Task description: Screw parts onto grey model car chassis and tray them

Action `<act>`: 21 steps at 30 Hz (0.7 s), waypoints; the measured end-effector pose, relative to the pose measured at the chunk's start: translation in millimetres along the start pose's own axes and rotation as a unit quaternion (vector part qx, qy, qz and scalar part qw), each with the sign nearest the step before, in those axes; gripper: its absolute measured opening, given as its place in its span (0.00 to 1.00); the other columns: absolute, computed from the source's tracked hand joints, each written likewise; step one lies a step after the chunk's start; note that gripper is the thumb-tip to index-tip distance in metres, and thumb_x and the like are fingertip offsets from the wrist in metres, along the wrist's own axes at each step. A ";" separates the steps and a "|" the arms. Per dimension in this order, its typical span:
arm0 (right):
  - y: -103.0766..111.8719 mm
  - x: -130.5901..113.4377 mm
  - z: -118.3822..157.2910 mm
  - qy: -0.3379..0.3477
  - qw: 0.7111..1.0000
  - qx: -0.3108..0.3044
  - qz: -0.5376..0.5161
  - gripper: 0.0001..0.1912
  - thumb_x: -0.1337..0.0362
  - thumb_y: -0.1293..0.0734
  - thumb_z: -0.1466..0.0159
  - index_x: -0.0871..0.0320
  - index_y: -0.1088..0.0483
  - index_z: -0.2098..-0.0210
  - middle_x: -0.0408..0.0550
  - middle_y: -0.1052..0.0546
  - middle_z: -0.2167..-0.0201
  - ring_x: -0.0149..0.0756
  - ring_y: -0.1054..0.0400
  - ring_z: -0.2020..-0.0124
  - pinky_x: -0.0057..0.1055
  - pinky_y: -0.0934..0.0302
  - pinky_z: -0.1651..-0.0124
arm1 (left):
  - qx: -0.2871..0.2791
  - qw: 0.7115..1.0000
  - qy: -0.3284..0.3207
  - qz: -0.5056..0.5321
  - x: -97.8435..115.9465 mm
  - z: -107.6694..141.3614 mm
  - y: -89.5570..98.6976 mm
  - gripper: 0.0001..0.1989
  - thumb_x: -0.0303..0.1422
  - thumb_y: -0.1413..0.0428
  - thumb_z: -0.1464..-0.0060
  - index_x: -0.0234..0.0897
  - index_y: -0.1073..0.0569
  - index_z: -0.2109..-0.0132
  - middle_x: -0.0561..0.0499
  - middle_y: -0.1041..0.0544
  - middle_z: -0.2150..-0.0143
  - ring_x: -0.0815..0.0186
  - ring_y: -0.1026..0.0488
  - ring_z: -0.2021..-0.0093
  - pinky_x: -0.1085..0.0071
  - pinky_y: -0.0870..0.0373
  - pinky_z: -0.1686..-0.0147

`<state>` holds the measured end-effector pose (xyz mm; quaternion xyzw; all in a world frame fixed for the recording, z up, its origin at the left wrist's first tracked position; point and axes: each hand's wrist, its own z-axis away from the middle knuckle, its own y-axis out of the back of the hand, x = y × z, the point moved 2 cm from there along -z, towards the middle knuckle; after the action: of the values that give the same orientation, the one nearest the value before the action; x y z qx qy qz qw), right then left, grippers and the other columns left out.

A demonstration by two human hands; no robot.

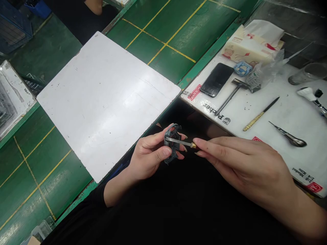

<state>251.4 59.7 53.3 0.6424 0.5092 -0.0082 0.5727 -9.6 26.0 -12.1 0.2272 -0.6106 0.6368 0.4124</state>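
L hand (149, 153): curled, thumb + fingers gripping black plastic part (173, 149).
R hand (242, 163): nearly closed, fingertips pinching small file (178, 142) by brass end.
Part: mid-view, file laid across it; nothing shows what's done or left.
2 o'clock: white mat (293, 109), phone (217, 80), hammer (231, 97), tissue pack (251, 47).
Print: upside-down on mat, not clearly legible.

Fig. 1. A white board (102, 102) is lying on a green workbench (168, 44) at 10 o'clock. A white mat (293, 112) at 2 o'clock is carrying a smartphone (217, 80), a small hammer (231, 95) and a tissue packet (250, 46), with an awl (288, 136) resting toward 3 o'clock.
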 end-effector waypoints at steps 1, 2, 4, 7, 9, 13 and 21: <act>0.1 0.2 0.2 -0.004 1.000 0.003 -0.009 0.28 0.74 0.26 0.15 0.37 0.13 0.26 0.41 0.07 0.58 0.41 0.13 0.66 0.37 0.21 0.64 | 0.001 1.000 -0.002 -0.002 -0.2 0.4 -0.1 0.20 0.40 0.22 0.25 0.49 0.06 0.31 0.39 0.06 0.35 0.50 0.06 0.46 0.52 0.02 0.49; 0.6 0.0 0.2 -0.007 1.000 0.005 -0.021 0.27 0.74 0.26 0.15 0.37 0.12 0.28 0.41 0.07 0.58 0.41 0.13 0.67 0.37 0.22 0.64 | -0.003 1.000 -0.004 -0.002 -0.3 0.7 -0.6 0.20 0.40 0.22 0.25 0.50 0.06 0.31 0.39 0.06 0.34 0.50 0.06 0.46 0.53 0.02 0.49; 1.8 -1.4 0.1 -0.011 0.999 0.010 -0.038 0.24 0.73 0.25 0.15 0.39 0.11 0.30 0.42 0.07 0.58 0.41 0.14 0.67 0.36 0.21 0.64 | -0.016 1.000 -0.004 0.004 -0.4 0.8 -2.2 0.19 0.41 0.23 0.24 0.51 0.06 0.31 0.39 0.06 0.35 0.51 0.06 0.46 0.54 0.02 0.49; 3.6 -4.3 -0.7 -0.007 0.999 0.019 -0.029 0.22 0.73 0.25 0.15 0.42 0.11 0.31 0.44 0.07 0.57 0.41 0.13 0.66 0.37 0.20 0.63 | -0.035 0.999 0.006 0.016 -0.6 -0.5 -4.9 0.18 0.41 0.23 0.23 0.51 0.06 0.31 0.40 0.06 0.37 0.53 0.06 0.47 0.55 0.02 0.50; 3.7 -5.3 -0.8 -0.003 1.000 0.013 -0.024 0.22 0.73 0.25 0.14 0.44 0.12 0.30 0.45 0.07 0.57 0.41 0.12 0.65 0.37 0.19 0.62 | -0.038 0.999 0.007 0.014 -1.0 -0.9 -5.6 0.18 0.42 0.24 0.22 0.50 0.06 0.31 0.40 0.06 0.38 0.53 0.06 0.47 0.55 0.02 0.50; 2.8 -6.4 2.8 -0.013 1.000 -0.002 -0.018 0.22 0.72 0.26 0.14 0.43 0.14 0.28 0.44 0.07 0.57 0.42 0.12 0.65 0.38 0.19 0.63 | -0.026 0.999 -0.008 -0.019 -3.8 2.4 -4.1 0.18 0.41 0.25 0.21 0.47 0.06 0.30 0.38 0.06 0.35 0.50 0.06 0.46 0.54 0.02 0.48; -8.4 -14.7 10.9 -0.043 0.999 0.001 -0.017 0.19 0.72 0.26 0.13 0.51 0.16 0.28 0.48 0.07 0.56 0.40 0.12 0.64 0.34 0.13 0.56 | 0.021 0.998 -0.036 -0.054 -4.7 6.3 -5.8 0.22 0.42 0.27 0.19 0.48 0.10 0.25 0.37 0.07 0.30 0.49 0.05 0.45 0.53 0.04 0.45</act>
<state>245.0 40.6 52.2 0.6336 0.4945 -0.0462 0.5932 -3.7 18.3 -11.5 0.2912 -0.5982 0.6175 0.4196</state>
